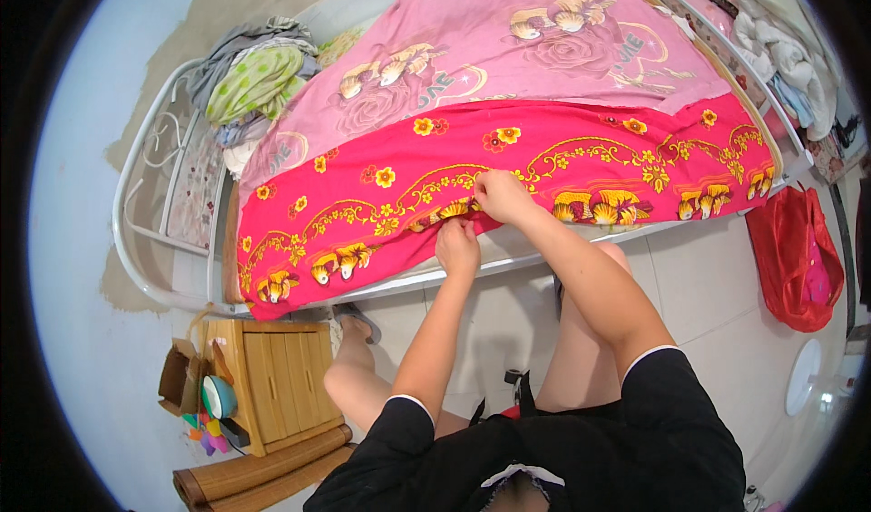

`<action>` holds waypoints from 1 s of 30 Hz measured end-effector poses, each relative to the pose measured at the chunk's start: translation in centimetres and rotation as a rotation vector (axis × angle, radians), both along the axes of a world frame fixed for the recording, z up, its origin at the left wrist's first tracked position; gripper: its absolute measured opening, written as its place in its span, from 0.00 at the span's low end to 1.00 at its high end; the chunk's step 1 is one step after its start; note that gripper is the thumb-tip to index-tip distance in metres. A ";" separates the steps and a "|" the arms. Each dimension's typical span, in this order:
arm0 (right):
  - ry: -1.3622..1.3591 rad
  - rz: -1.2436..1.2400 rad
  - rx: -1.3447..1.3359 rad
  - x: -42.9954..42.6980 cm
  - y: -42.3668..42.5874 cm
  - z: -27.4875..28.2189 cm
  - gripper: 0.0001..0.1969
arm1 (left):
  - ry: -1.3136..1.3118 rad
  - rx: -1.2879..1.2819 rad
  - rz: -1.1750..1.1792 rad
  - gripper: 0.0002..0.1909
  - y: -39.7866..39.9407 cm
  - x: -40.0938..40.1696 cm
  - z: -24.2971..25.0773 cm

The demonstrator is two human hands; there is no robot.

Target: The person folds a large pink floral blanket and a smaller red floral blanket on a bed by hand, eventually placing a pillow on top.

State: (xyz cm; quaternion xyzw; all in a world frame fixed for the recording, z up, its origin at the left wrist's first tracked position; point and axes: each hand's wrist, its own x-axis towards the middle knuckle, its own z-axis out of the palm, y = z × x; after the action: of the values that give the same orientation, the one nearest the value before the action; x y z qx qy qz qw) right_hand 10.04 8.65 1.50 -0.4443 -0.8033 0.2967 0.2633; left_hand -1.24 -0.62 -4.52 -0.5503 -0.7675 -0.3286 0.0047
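Observation:
My left hand point(457, 248) pinches the near edge of a bright red bed cloth point(469, 134) printed with yellow fish, vines and flowers. My right hand point(505, 197) has its fingers curled onto the same cloth, just up and to the right of the left. Between the hands the fabric bunches into folds, and its edge is lifted off the white bed frame point(408, 282). What the right fingertips hold is partly hidden by the hand. Beyond the red band lies a pink cloth point(476, 35) with roses and fish, spread over the bed; whether the two are one piece I cannot tell.
Crumpled clothes or bedding point(255, 83) lie at the bed's left end by the metal headboard point(126, 192). A wooden bedside cabinet point(289, 382) and a rolled bamboo mat point(265, 468) stand lower left. A red bag point(793, 267) is at the right, above a white round object point(803, 377).

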 end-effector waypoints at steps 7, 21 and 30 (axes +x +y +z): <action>0.078 -0.010 -0.028 0.1 0.3 0.1 0.07 | -0.030 0.130 -0.082 0.04 -4.2 2.0 0.8; 0.102 -0.011 -0.014 0.3 0.4 0.5 0.07 | 0.008 0.175 0.031 0.06 -1.7 3.5 1.8; 0.086 -0.022 0.052 0.3 0.8 0.2 0.06 | 0.024 0.195 -0.006 0.03 -4.1 4.6 2.7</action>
State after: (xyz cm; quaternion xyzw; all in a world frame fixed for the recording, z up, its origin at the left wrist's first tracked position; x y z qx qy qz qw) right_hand 10.36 9.41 1.74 -0.4328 -0.7939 0.2916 0.3122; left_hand 3.41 -4.69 -1.87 -0.5535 -0.7300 -0.3952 0.0667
